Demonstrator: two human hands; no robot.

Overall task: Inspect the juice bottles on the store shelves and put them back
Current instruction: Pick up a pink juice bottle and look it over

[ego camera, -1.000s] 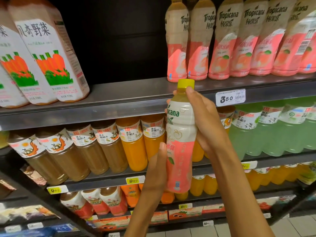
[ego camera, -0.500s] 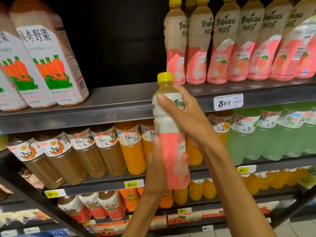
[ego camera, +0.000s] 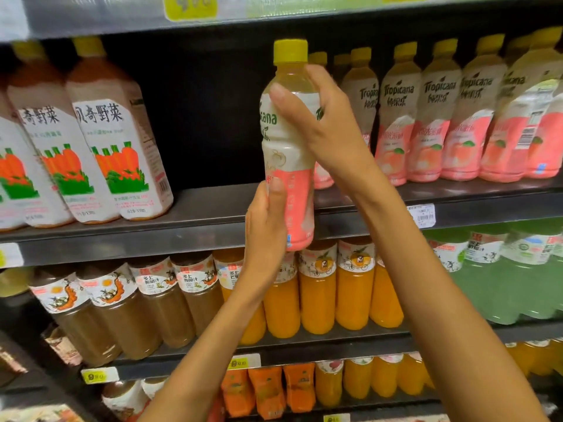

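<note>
held item: clear plastic Tropicana bottle (ego camera: 288,147), yellow ribbed screw cap, glossy white-and-pink wrap label, upright, in front of the grey metal shelf (ego camera: 189,220) gap
left hand (ego camera: 265,222): fingers curled round bottle's lower pink part
right hand (ego camera: 316,117): wrapped round its shoulder
same bottles on shelf (ego camera: 451,117): at least six
carrot-print juice bottles (ego camera: 118,153): three in view

**Peach juice bottle held at shelf height**

I see the yellow-capped plastic bottle with pink-and-white label (ego camera: 288,147) upright, held in both hands. My left hand (ego camera: 265,226) grips its lower pink section; my right hand (ego camera: 320,123) wraps its upper label. Behind, the grey metal shelf (ego camera: 213,214) carries matching bottles (ego camera: 426,117) to the right and carrot-printed bottles (ego camera: 115,141) left.
</note>
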